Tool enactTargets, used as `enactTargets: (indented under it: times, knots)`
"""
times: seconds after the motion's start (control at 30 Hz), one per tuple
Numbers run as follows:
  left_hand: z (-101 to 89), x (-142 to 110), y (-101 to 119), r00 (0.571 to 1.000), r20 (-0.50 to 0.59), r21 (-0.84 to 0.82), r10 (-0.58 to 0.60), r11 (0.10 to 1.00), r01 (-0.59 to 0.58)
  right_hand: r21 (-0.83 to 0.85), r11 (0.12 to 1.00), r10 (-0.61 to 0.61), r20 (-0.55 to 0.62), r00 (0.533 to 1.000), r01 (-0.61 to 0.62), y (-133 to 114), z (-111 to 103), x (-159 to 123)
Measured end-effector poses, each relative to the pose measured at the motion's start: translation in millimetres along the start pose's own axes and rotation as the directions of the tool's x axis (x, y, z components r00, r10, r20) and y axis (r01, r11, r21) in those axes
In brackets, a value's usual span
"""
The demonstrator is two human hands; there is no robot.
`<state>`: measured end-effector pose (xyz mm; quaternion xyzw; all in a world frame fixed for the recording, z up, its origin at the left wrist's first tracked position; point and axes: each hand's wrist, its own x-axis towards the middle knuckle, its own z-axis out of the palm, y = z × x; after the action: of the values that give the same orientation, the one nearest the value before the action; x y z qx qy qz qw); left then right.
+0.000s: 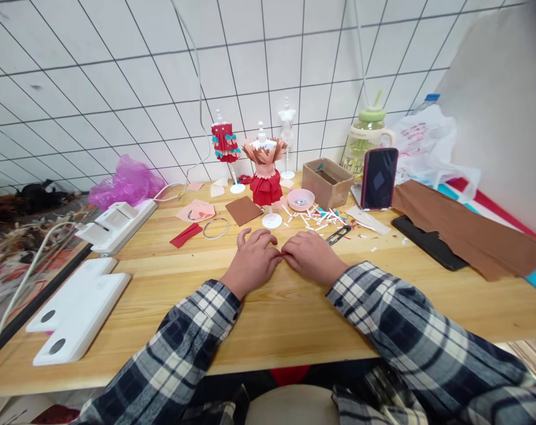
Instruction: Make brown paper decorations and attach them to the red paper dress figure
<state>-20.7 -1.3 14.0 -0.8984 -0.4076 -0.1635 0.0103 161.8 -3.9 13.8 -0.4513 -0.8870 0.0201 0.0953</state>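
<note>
My left hand (255, 260) and my right hand (313, 255) meet low over the wooden table (286, 319), fingertips pinched together. Whatever lies between them is too small and covered to name. Just beyond stands a small dress form (267, 188) on a white base, wearing a red skirt and a collar of brown and pink pieces. Beside my right hand lies a pair of thread snips (339, 235), partly hidden by the hand. A silver wire ring (215, 229) and a strip of red fabric (186, 235) are left of my left hand.
Behind are a red-dressed form (225, 144), a white form (287, 136), a cardboard box (327, 183), a pink dish (300, 199) and scattered white sticks (316, 219). A phone (379, 178) and brown fabric (463, 227) lie right; a power strip (117, 227) and white devices (82, 313) left.
</note>
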Motion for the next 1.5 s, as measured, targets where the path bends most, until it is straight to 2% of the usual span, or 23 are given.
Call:
enactTargets:
  times: [0.13,0.33,0.43,0.53,0.63,0.7,0.77,0.83,0.9,1.07,1.23,1.37,1.43,1.5]
  knots:
    - [-1.3,0.7,0.3,1.000,0.002,-0.009,-0.021,1.000,0.021,0.027,0.997,0.075,0.053,0.996,-0.077,0.2,-4.0,0.4]
    - [-3.4,0.4,-1.6,1.000,-0.001,-0.016,0.000,1.000,0.000,0.144,0.990,0.003,-0.098,0.995,0.011,4.8,-1.5,-2.7]
    - [-3.5,0.7,-2.7,1.000,-0.004,-0.032,0.024,0.999,-0.024,0.162,0.985,-0.037,-0.134,0.990,0.059,7.1,3.0,-2.4]
    - [-1.3,0.7,-4.6,0.999,-0.014,-0.067,0.047,0.997,-0.048,0.195,0.979,-0.021,-0.163,0.986,0.053,13.5,3.0,-1.6]
    - [2.3,0.3,-8.9,1.000,-0.016,-0.148,-0.008,0.989,0.005,0.288,0.957,0.015,-0.173,0.985,0.036,34.9,-5.9,-5.9]
    - [4.2,0.2,-12.6,0.996,-0.008,-0.237,-0.088,0.968,0.083,0.336,0.939,0.128,-0.152,0.980,-0.071,58.4,-14.8,-12.7]
    - [5.2,0.6,-15.5,0.988,-0.001,-0.312,-0.157,0.938,0.148,0.303,0.931,0.259,-0.149,0.954,-0.205,83.6,-22.4,-21.1]
    - [5.3,1.4,-16.9,0.983,0.005,-0.349,-0.183,0.921,0.173,0.256,0.931,0.302,-0.134,0.944,-0.261,102.7,-25.8,-28.2]
    - [5.2,2.0,-16.5,0.984,0.010,-0.363,-0.180,0.916,0.171,0.255,0.936,0.274,-0.087,0.958,-0.244,110.5,-24.6,-31.7]
    - [5.1,2.1,-13.2,0.984,0.029,-0.372,-0.176,0.912,0.173,0.222,0.970,0.118,-0.049,0.992,-0.104,92.5,-11.4,-24.1]
    - [4.4,2.3,-10.3,0.977,0.054,-0.395,-0.206,0.894,0.211,0.044,0.985,0.166,-0.027,0.986,-0.165,78.4,-4.2,-14.6]
    - [5.0,1.5,-9.0,0.961,0.068,-0.416,-0.268,0.868,0.271,-0.008,0.983,0.181,-0.017,0.983,-0.181,75.3,-2.1,-12.4]
    - [6.6,1.0,-9.1,0.937,0.073,-0.461,-0.342,0.822,0.336,-0.034,0.978,0.205,-0.050,0.977,-0.207,68.8,-1.8,-11.5]
    - [8.4,0.8,-9.0,0.900,0.075,-0.545,-0.429,0.739,0.397,-0.011,0.973,0.229,-0.122,0.966,-0.232,57.2,-2.5,-9.8]
